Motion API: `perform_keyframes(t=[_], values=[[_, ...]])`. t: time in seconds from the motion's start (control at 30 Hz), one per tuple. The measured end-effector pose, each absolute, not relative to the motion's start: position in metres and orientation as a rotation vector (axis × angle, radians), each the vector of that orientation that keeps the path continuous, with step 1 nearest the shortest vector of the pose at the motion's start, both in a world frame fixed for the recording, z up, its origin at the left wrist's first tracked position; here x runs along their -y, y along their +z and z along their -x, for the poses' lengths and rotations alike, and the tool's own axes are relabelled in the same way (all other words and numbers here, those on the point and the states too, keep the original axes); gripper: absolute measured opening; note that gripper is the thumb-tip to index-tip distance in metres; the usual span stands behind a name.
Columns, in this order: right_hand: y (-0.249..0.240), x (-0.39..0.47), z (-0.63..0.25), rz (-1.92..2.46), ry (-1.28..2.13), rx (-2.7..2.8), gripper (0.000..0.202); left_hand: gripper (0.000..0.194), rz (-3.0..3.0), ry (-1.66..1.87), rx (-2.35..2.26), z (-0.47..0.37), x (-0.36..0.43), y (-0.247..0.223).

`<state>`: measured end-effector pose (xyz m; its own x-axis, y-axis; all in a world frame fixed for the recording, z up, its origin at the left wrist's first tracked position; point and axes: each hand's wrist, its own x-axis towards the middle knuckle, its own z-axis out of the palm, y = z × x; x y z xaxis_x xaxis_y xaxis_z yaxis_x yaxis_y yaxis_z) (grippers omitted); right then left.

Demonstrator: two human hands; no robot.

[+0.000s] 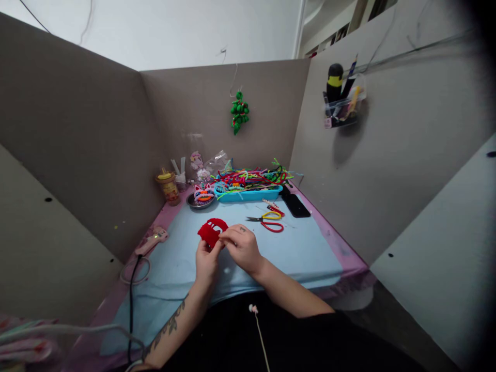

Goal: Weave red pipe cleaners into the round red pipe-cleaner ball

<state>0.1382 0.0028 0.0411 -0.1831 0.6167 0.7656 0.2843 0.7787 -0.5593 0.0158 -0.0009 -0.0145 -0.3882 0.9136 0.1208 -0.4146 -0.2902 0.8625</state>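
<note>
A red fuzzy piece (210, 232), bent into a curved shape with gaps in it, is held up over the light blue cloth. My left hand (207, 261) grips its lower edge between thumb and fingers. Close against it, my right hand (243, 248) pinches at the right edge of the red piece with thumb and forefinger; any small part between those fingertips is hidden. Beyond my right hand lie scissors (267, 221) with one yellow and one red handle, their blades pointing left.
A blue tray (248, 195) heaped with coloured fuzzy stems stands at the back, beside a metal bowl (200, 201). A black phone (297, 205) lies to the right. On the left are a pink glue gun (153, 240) with its cable and a cup (168, 188). Grey partitions (225, 113) enclose the table.
</note>
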Motion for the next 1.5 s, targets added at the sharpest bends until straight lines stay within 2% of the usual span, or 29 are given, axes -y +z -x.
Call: perform_keyframes(t=[0.1,0.23,0.3,0.43,0.6,0.87,0.97,1.13,1.3,1.5], values=[[0.043,0.003,-0.151,0.562,0.551,1.637,0.015,0.036,-0.657,1.815,-0.867,-0.014,0.000,-0.006],[0.037,-0.001,-0.164,0.520,0.810,1.359,0.043,0.041,-0.552,1.792,-0.759,-0.010,0.001,0.007],[0.031,-0.008,-0.163,0.619,0.836,1.259,0.039,0.042,-0.548,1.774,-0.727,-0.009,0.002,0.010],[0.027,-0.017,-0.151,0.815,0.642,1.427,0.012,0.041,-0.584,1.760,-0.711,-0.011,0.005,0.009],[0.022,-0.019,-0.143,0.808,0.394,1.621,0.013,0.039,-0.644,1.755,-0.684,-0.015,0.007,0.007],[0.005,-0.020,-0.142,0.819,0.309,1.645,0.014,0.040,-0.639,1.683,-0.623,-0.019,0.010,0.009],[0.005,-0.019,-0.138,0.818,0.447,1.563,0.014,0.039,-0.665,1.678,-0.596,-0.018,0.010,0.010],[-0.001,-0.022,-0.130,0.846,0.982,1.277,0.004,0.039,-0.668,1.688,-0.581,-0.016,0.010,0.009],[-0.004,-0.029,-0.129,0.799,1.326,1.011,0.020,0.044,-0.687,1.688,-0.560,-0.016,0.011,0.008],[0.002,-0.030,-0.131,0.707,1.466,1.011,0.025,0.044,-0.694,1.643,-0.564,-0.013,0.010,0.004]])
